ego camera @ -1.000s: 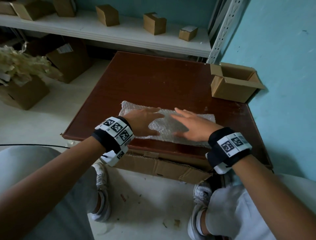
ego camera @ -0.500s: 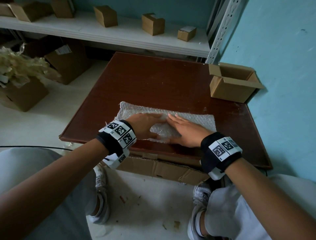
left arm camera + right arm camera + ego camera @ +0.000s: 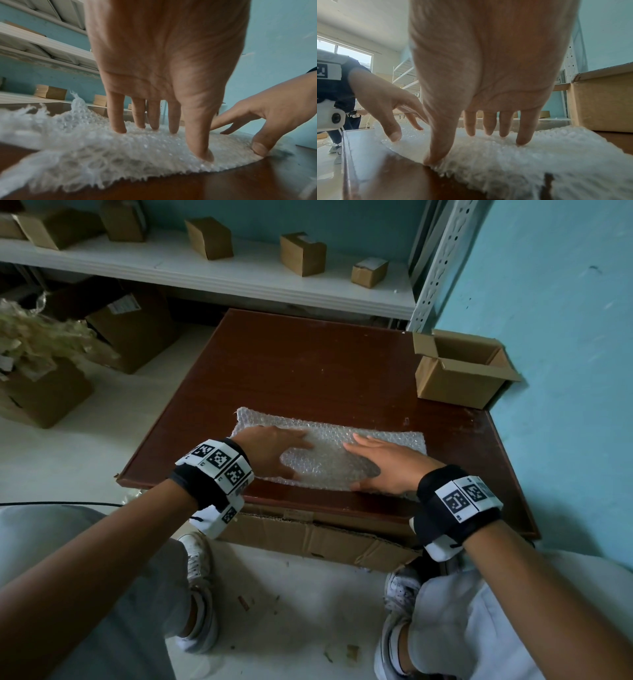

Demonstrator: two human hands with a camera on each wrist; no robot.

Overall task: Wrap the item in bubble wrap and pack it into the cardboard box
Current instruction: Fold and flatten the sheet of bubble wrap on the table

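Bubble wrap (image 3: 329, 451), clear, bulging over a hidden item: on brown table (image 3: 308, 371), near edge, 6 o'clock. Left hand (image 3: 274, 451) and right hand (image 3: 387, 470) spread flat, fingers pressing the bulge. Cardboard box (image 3: 455, 374), open: table's 2 o'clock corner.

Left hand: I see my left hand (image 3: 274, 451) lying flat on the bubble wrap (image 3: 325, 453), fingers straight.
Right hand: my right hand (image 3: 390, 465) presses flat beside it, fingers straight.
Wrap: bulges between my hands; the item underneath I cannot make out.
Table: brown table (image 3: 308, 364), wrap near its front edge.
Box: open cardboard box (image 3: 459, 371) at the far right corner, well apart.
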